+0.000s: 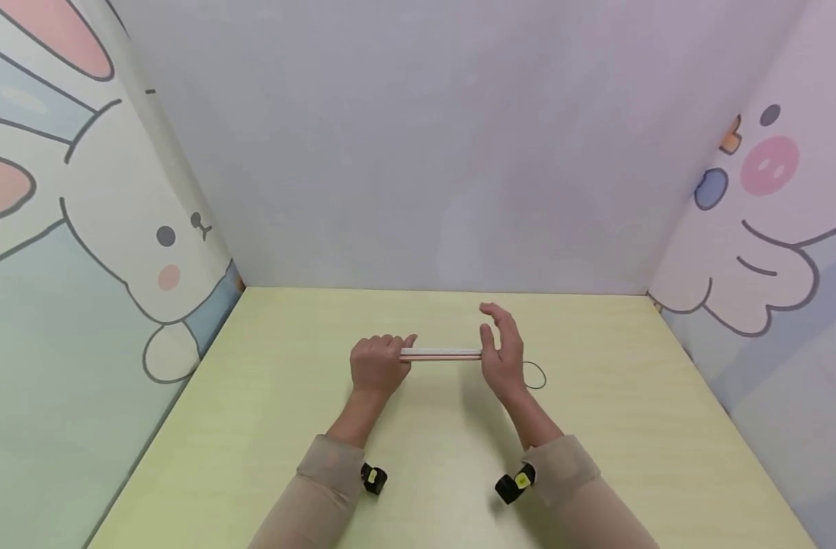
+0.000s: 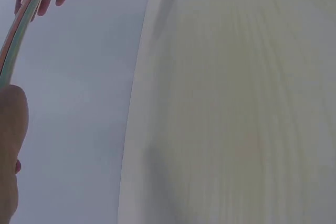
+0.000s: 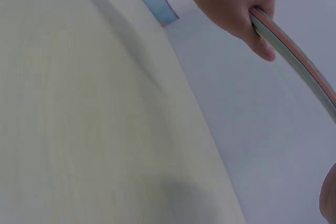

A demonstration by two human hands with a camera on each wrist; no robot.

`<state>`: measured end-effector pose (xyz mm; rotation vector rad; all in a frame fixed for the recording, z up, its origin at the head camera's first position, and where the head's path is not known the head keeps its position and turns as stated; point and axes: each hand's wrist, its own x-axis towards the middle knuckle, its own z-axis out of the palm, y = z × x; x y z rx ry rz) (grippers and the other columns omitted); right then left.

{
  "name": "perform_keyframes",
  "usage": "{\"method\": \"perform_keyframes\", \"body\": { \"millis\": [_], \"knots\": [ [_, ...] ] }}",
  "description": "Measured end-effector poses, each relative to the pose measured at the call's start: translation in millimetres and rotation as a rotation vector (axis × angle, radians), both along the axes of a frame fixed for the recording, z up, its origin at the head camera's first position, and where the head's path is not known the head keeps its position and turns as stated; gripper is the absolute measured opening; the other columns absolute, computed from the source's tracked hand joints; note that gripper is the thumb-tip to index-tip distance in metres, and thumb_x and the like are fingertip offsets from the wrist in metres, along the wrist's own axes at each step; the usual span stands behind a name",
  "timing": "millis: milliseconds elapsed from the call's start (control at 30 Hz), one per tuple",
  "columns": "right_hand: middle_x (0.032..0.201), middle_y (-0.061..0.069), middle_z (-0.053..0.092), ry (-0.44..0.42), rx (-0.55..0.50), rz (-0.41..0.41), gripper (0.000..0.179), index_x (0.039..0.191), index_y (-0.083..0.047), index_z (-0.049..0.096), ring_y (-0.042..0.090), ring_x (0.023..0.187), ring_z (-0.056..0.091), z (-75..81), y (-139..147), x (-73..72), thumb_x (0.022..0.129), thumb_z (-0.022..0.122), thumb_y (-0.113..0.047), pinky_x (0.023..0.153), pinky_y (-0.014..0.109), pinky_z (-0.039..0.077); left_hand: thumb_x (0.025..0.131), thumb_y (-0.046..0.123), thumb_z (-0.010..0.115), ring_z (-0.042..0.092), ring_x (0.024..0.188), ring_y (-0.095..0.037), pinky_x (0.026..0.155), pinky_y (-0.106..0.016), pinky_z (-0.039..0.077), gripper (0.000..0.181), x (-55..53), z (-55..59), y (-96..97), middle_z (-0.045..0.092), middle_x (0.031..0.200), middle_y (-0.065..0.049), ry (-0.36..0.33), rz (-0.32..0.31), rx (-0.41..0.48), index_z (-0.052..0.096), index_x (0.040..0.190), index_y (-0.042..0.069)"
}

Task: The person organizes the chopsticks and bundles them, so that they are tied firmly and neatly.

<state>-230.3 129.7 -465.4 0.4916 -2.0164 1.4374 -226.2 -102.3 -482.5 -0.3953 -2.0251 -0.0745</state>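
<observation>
Hands [image 1: 379, 366] [image 1: 503, 362] at both ends | slender sticks [image 1: 445, 354] | pale, reddish, parallel

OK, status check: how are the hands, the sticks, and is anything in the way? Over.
Left hand grips one end of the sticks. Right hand open at the other end. Thin loop beside it; nothing visible blocking the sticks.

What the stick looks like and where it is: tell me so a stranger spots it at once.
Find the pale yellow table, then the left grip and right grip over it. The stick spans the gap between them. It is long, pale and striped with reddish pink, unlike the thin dark loop by the right grip.
</observation>
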Motion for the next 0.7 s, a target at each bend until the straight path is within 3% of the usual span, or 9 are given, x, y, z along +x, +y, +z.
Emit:
{"method": "perform_keyframes", "body": {
  "millis": [167, 233, 400, 567, 700],
  "knots": [
    [0.137, 0.029, 0.055, -0.031, -0.021, 0.051, 0.032, 0.132, 0.012, 0.054, 0.043, 0.139, 0.041, 20.8, -8, 18.2, 0.102, 0.045, 0.006, 0.115, 0.035, 0.03, 0.083, 0.023, 0.073, 0.044, 0.037, -0.014, 0.04, -0.028, 0.034, 0.033, 0.6, 3.5, 0.3, 0.057, 0.048, 0.002, 0.011, 0.013, 0.006, 0.062, 0.054, 0.012],
    [0.14, 0.03, 0.053, -0.038, -0.064, 0.082, 0.035, 0.135, 0.013, 0.052, 0.045, 0.141, 0.037, 24.4, -7, 19.1, 0.101, 0.041, 0.008, 0.115, 0.029, 0.027, 0.082, 0.019, 0.072, 0.042, 0.037, -0.013, 0.039, -0.028, 0.032, 0.033, 0.3, 4.3, 0.5, 0.055, 0.047, 0.002, 0.025, 0.014, 0.011, 0.059, 0.052, 0.012],
    [0.147, 0.03, 0.046, 0.023, -0.076, 0.178, 0.043, 0.143, 0.014, 0.043, 0.044, 0.145, 0.032, 14.1, -3, 10.3, 0.102, 0.029, 0.006, 0.116, 0.027, 0.025, 0.073, 0.013, 0.075, 0.034, 0.036, -0.016, 0.04, -0.029, 0.028, 0.035, 0.1, 5.8, -0.6, 0.046, 0.043, 0.001, 0.03, 0.043, 0.067, 0.05, 0.048, 0.011],
    [0.148, 0.031, 0.044, 0.168, -0.183, 0.167, 0.057, 0.145, 0.014, 0.039, 0.036, 0.144, 0.035, 11.9, -3, 6.0, 0.11, 0.023, -0.029, 0.116, 0.037, 0.026, 0.077, 0.016, 0.073, 0.038, 0.036, -0.014, 0.039, -0.028, 0.03, 0.032, 2.1, 9.1, 2.8, 0.05, 0.045, 0.002, 0.049, 0.005, 0.044, 0.055, 0.051, 0.012],
    [0.148, 0.029, 0.046, 0.289, -0.072, 0.148, 0.084, 0.145, 0.014, 0.039, 0.041, 0.143, 0.036, 9.9, -7, 9.7, 0.105, 0.024, -0.058, 0.118, 0.041, 0.023, 0.076, 0.012, 0.071, 0.034, 0.037, -0.014, 0.038, -0.029, 0.031, 0.034, 3.3, 7.1, 1.4, 0.049, 0.044, 0.001, -0.002, 0.04, 0.063, 0.052, 0.049, 0.011]
  ]
}}
